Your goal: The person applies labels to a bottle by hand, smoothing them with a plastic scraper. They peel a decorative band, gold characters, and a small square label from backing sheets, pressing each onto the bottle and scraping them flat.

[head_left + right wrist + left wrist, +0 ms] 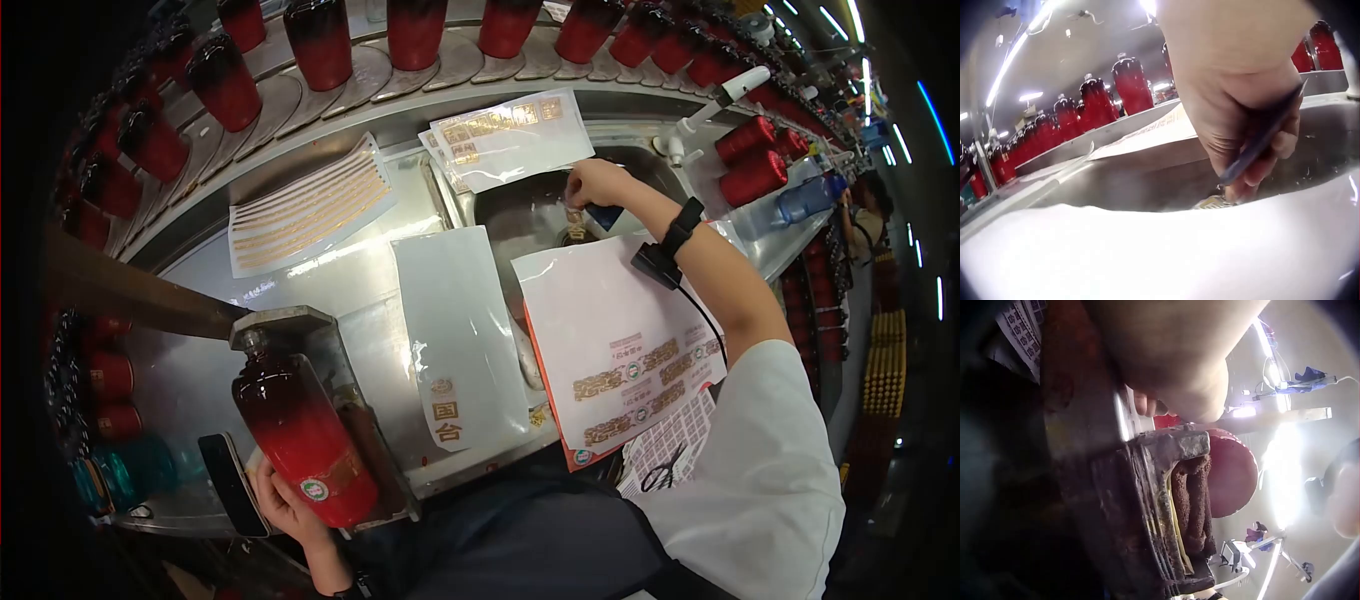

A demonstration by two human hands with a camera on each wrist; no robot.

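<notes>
A glossy red bottle (310, 440) with a dark top lies tilted in a metal holder (375, 440); its round base (1233, 475) shows in the left wrist view. My left hand (290, 505) grips the bottle's lower side, fingers against the glass; part of the hand (1179, 381) hides the contact. Over a metal basin (510, 205), my right hand (600, 188) has its fingers curled round a flat dark-blue piece (1263, 134). Its fingertips pinch a small gold patterned piece (1211, 202), partly hidden by the basin's near side.
Gold-printed sheets (520, 130) lie behind the basin, a striped sheet (310, 210) at the left. A grey sheet (460, 340) and a white sheet (620, 340) cover the near side. Also around are a phone (232, 485), scissors (663, 468), a tap (675, 145) and bottles on a conveyor (280, 110).
</notes>
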